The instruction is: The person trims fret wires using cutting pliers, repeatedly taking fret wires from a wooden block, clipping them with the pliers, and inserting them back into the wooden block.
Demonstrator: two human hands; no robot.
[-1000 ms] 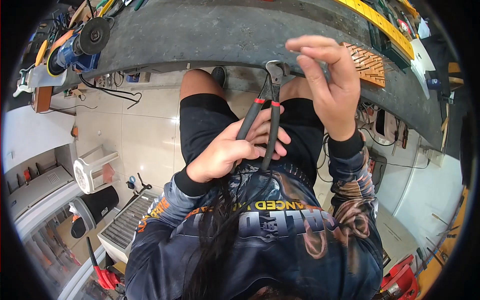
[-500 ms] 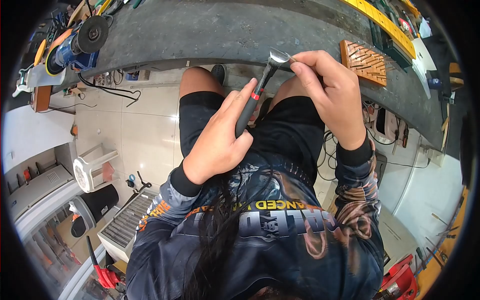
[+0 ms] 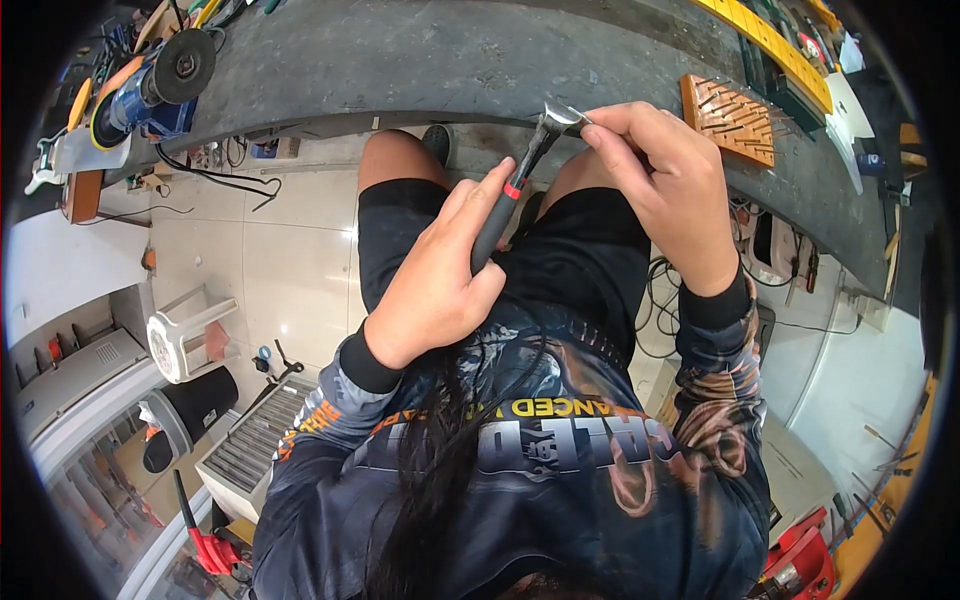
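My left hand (image 3: 440,270) is wrapped round the grey handle of a pair of end-cutting pliers (image 3: 530,165), with a red band near the top of the grip. The flared, shiny metal head points up and away from me, over my lap at the bench's front edge. At that head, my right hand (image 3: 665,175) pinches a short, thin piece of wire (image 3: 584,119) between thumb and forefinger. The wire's end is right at the jaws, and most of it is hidden by my fingertips.
On the dark workbench (image 3: 400,75), a wooden block (image 3: 735,150) holds several thin metal pieces in rows. Behind it lies a long yellow bar (image 3: 775,50). A blue bench grinder (image 3: 150,90) stands at the left. Below are a white stool (image 3: 185,335) and loose cables (image 3: 655,300).
The pliers' head has tilted slightly and shifted a little to the right. My right hand has moved slightly right with the wire. My left hand keeps its grip.
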